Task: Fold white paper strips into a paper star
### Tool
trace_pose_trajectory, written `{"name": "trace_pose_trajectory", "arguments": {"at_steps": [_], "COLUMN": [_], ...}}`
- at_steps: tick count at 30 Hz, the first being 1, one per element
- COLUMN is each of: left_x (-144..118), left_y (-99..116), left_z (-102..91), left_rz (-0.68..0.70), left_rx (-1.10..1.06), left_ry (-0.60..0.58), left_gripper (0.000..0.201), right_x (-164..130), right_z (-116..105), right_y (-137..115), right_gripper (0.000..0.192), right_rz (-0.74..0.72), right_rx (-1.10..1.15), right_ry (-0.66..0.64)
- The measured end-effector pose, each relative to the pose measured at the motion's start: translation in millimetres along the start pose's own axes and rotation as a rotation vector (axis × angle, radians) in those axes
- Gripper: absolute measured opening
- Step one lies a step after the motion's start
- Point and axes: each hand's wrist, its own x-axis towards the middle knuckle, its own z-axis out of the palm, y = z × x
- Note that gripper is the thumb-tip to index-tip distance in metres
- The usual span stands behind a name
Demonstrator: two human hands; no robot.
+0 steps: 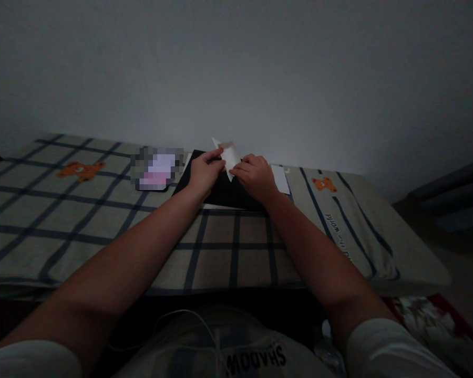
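Observation:
A small piece of white paper [230, 154], folded with pointed corners, is pinched between both hands above a black board [224, 193]. My left hand [205, 170] grips its left edge with thumb and fingers. From the right side my right hand [254, 176] holds the paper's lower edge. The black board lies flat on a checked cloth [102, 220] that covers the surface in front of me. Part of the paper is hidden behind my fingers.
A blurred, pixelated object [157, 169] lies left of the board. White sheets [280, 178] stick out at the board's right. A pillow [347, 226] with an orange bear print sits at the right. A plain wall rises behind.

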Motion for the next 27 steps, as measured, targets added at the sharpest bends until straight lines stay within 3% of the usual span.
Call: {"name": "trace_pose_trajectory", "arguments": {"at_steps": [11, 22, 27], "left_x": [0.4, -1.9, 2.8], "left_y": [1.4, -0.5, -4.8], "left_z": [-2.3, 3.1, -2.6], "left_rz": [0.018, -0.143, -0.08], "left_rx": [-0.012, -0.179, -0.118], "left_ry": [0.032, 0.032, 0.016], "left_gripper": [0.04, 0.04, 0.041], "right_x": [-0.2, 1.8, 0.6], "right_z": [-2.1, 0.3, -1.9], "right_y": [-1.2, -1.9, -4.3], "right_gripper": [0.027, 0.03, 0.031], "right_rz": [-0.018, -0.024, -0.024], "right_rx": [-0.052, -0.034, 0.043], "right_ry": [-0.006, -0.066, -0.064]}}
